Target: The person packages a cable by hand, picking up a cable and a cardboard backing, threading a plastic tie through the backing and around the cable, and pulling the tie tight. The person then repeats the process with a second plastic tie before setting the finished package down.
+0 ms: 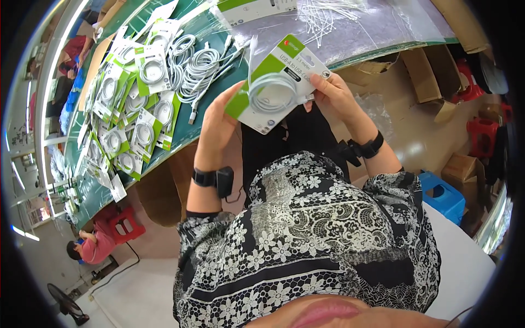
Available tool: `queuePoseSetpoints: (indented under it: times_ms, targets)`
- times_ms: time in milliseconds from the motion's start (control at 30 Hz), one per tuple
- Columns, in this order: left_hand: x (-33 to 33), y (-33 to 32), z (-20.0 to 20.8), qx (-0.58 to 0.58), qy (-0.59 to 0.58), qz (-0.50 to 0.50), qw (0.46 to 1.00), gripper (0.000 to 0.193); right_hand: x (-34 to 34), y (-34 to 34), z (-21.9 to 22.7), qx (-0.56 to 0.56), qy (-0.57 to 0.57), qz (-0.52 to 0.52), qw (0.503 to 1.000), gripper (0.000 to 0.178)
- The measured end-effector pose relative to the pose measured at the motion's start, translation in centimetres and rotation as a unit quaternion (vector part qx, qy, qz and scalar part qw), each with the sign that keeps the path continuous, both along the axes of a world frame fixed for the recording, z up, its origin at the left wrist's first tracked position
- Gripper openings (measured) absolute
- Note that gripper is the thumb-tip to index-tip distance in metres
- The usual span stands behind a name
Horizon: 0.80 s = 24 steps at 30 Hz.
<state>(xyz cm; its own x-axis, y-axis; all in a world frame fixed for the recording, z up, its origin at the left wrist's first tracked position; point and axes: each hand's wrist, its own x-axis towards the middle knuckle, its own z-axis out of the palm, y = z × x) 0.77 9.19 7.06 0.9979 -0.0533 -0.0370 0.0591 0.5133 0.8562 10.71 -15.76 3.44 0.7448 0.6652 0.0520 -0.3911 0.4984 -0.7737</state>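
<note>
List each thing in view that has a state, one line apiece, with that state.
Left hand: fingers gripping the card's left edge.
Right hand: fingers gripping the card's right edge.
Green-and-white card: held up off the table, tilted, with a coiled white cable on it.
Loose white cables: coiled, unpacked, heaped on the table.
Packed cards: finished, overlapping in a row.
Cardboard box: open, on the floor.

Held card (276, 82): rectangular package, green and white, coiled white cable on its face, gripped between left hand (219, 117) and right hand (333, 93).
Table stack (128, 104): many matching green-and-white cable cards, overlapping along the left.
Far card (257, 10): flat green-and-white, top edge.
</note>
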Motion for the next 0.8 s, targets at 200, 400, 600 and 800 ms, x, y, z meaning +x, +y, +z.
queuePoseSetpoints:
  times_ms: [200, 400, 600, 800]
  targets:
    - [1.6, -0.2, 0.9, 0.145, 0.049, -0.039, 0.988, 0.050, 0.9, -0.1, 2.0, -0.130, -0.105, 0.049, 0.985, 0.036]
    - [2.6, -1.3, -0.4, 0.155, -0.041, -0.042, 0.986, 0.049, 2.1, 0.2, 2.6, -0.172, -0.080, 0.033, 0.981, 0.036]
    - [3.4, -2.2, -1.1, 0.091, 0.086, -0.092, 0.988, 0.042, 4.3, 1.6, 3.3, -0.265, -0.178, 0.003, 0.948, 0.030]
    - [3.2, -3.4, -4.0, -0.087, 0.091, 0.046, 0.991, 0.029, 1.8, 2.1, 3.0, -0.337, -0.441, -0.374, 0.743, 0.021]
